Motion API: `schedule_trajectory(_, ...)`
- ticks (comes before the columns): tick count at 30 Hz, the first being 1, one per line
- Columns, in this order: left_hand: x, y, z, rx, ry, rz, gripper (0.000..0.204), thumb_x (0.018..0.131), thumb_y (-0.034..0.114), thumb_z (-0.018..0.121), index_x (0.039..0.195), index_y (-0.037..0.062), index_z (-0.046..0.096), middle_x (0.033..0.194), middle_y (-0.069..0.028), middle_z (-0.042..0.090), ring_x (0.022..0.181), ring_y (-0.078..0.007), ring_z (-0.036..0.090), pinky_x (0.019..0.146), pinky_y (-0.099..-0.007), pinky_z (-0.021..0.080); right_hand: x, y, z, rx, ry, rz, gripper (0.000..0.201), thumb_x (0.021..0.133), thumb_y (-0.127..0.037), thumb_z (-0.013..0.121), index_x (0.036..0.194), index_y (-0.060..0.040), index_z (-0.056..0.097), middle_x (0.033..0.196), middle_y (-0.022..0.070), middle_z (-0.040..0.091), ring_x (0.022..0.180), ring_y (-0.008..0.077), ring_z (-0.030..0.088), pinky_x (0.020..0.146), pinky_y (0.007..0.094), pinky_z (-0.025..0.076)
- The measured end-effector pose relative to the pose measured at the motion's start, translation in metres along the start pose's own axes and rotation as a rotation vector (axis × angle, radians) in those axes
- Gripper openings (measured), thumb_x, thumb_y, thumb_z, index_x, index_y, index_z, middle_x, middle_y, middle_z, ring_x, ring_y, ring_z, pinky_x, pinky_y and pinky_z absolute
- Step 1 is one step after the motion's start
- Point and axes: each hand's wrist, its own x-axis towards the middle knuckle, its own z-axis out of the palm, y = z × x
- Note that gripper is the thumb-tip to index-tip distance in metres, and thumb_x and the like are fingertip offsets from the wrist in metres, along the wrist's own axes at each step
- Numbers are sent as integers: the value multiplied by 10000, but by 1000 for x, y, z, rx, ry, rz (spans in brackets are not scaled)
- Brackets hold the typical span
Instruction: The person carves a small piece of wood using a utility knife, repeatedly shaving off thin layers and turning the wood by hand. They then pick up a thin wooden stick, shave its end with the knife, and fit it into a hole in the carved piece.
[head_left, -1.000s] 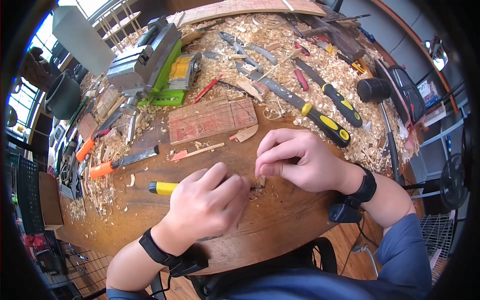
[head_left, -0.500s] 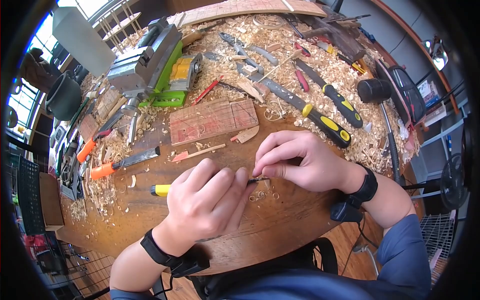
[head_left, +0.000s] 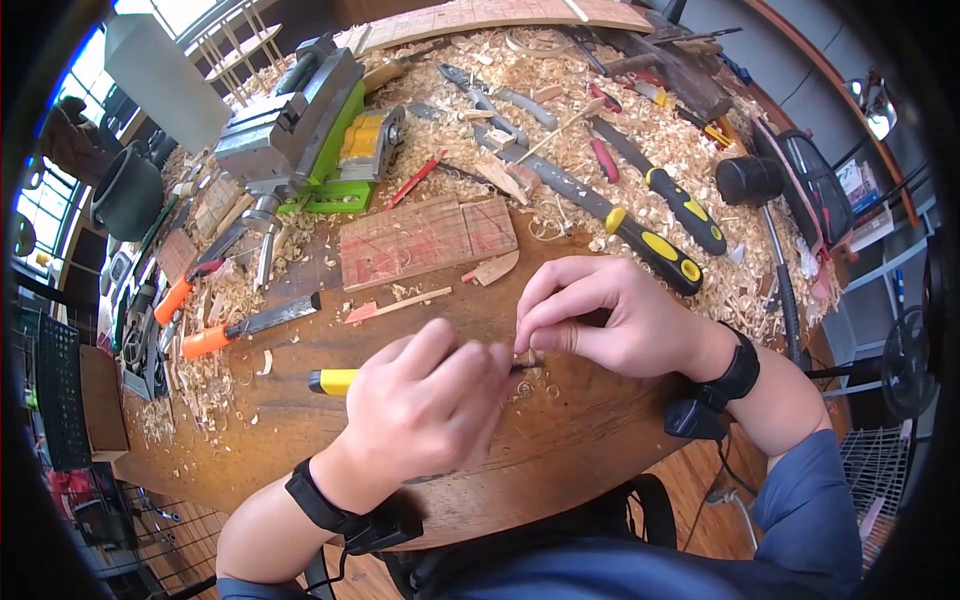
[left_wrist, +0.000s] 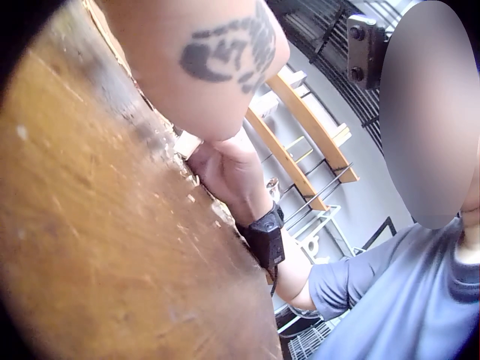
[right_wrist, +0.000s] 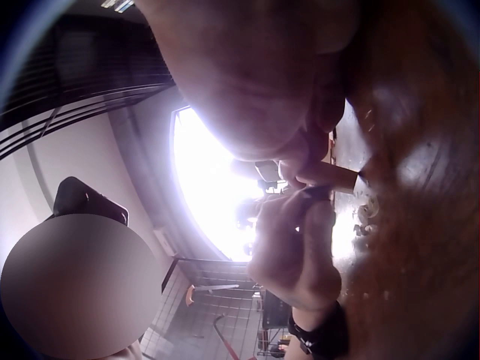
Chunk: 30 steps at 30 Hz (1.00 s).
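My left hand point(head_left: 420, 405) grips a yellow-handled tool point(head_left: 338, 381) with a black butt. Its thin dark blade pokes out past the fingers toward the right hand. Thumb and fingertips of my right hand point(head_left: 612, 318) pinch a small pale wooden piece point(right_wrist: 339, 177) low over the tabletop, right at the blade. Most of the tool's handle is hidden inside the left fist. In the right wrist view both hands meet around the wooden piece, and curled shavings point(right_wrist: 366, 217) lie just below it.
Behind the hands lie a red-marked board point(head_left: 400, 245), a thin wooden stick point(head_left: 405, 303) and an orange-handled chisel point(head_left: 250, 328). A vise point(head_left: 290, 130) stands back left. Rasps with yellow-black handles point(head_left: 655, 250) and a black mallet point(head_left: 748, 181) sit among shavings at right.
My left hand and the tool have shifted slightly to the right; the fingers lifted half a second ago and have lowered again. The right hand has moved a little right, still pinching.
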Motion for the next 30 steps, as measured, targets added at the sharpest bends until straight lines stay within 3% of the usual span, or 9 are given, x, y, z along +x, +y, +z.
schedule_trajectory(3, -3, 1, 0, -65, -125, 21, 326, 670, 79, 881, 968, -26, 803, 756, -39, 596, 641, -213, 552, 535, -341, 461, 0, 0, -1, -18, 0, -12, 111, 973, 51, 761, 1047, -5, 822, 1070, 65, 735, 983, 174, 723, 869, 319, 590)
schedule_trajectory(8, 3, -1, -2, -27, 60, -18, 315, 679, 91, 889, 959, -22, 803, 783, -55, 630, 636, -223, 566, 534, -348, 460, 0, -1, -2, 8, -1, -2, 106, 970, 55, 762, 1043, 3, 818, 1074, 66, 739, 989, 175, 728, 873, 319, 595)
schedule_trajectory(11, 2, -3, -1, -28, 46, -18, 320, 684, 85, 886, 969, -31, 800, 790, -62, 640, 635, -225, 569, 533, -349, 457, 1, 1, -2, -8, -9, -9, 100, 972, 55, 761, 1041, 8, 816, 1080, 66, 741, 991, 175, 729, 882, 316, 599)
schedule_trajectory(14, 1, -3, 0, -47, 17, -14, 326, 682, 81, 880, 976, -33, 799, 780, -55, 628, 630, -222, 559, 530, -345, 454, 0, 7, -1, 10, 14, -28, 95, 974, -76, 816, 1058, -41, 842, 1061, 38, 755, 897, 124, 680, 764, 272, 531)
schedule_trajectory(16, -1, -2, 1, -56, 6, -9, 329, 679, 79, 876, 978, -33, 798, 774, -51, 621, 627, -221, 554, 528, -343, 453, 0, 6, 0, 62, 15, -26, 95, 973, -73, 815, 1058, -41, 842, 1060, 37, 755, 900, 127, 680, 771, 274, 533)
schedule_trajectory(18, -5, -1, 3, -63, -124, 42, 335, 667, 81, 871, 973, -32, 798, 769, -45, 610, 622, -218, 544, 524, -337, 447, 0, 6, 0, 43, 19, -27, 96, 972, -71, 814, 1058, -41, 842, 1058, 38, 756, 904, 130, 682, 774, 275, 534)
schedule_trajectory(26, 3, 0, 0, -22, 9, 24, 349, 661, 89, 874, 976, -40, 797, 779, -43, 614, 632, -212, 548, 522, -330, 442, 1, 5, 0, 38, 29, -41, 101, 970, -76, 816, 1061, -39, 841, 1060, 43, 758, 908, 135, 687, 772, 279, 533)
schedule_trajectory(28, 2, 0, 0, 3, 40, 17, 348, 664, 88, 872, 978, -41, 797, 779, -43, 613, 633, -210, 547, 522, -329, 442, 1, 2, -2, -5, -16, -27, 107, 976, 68, 748, 1035, 9, 815, 1082, 72, 742, 991, 179, 744, 875, 315, 608)
schedule_trajectory(30, 0, 0, 2, -15, 6, 0, 344, 669, 85, 869, 981, -40, 797, 779, -40, 608, 638, -206, 548, 524, -329, 446, 1, 1, -2, -5, -19, -23, 109, 976, 69, 746, 1036, 10, 815, 1086, 73, 742, 990, 180, 746, 877, 316, 609)
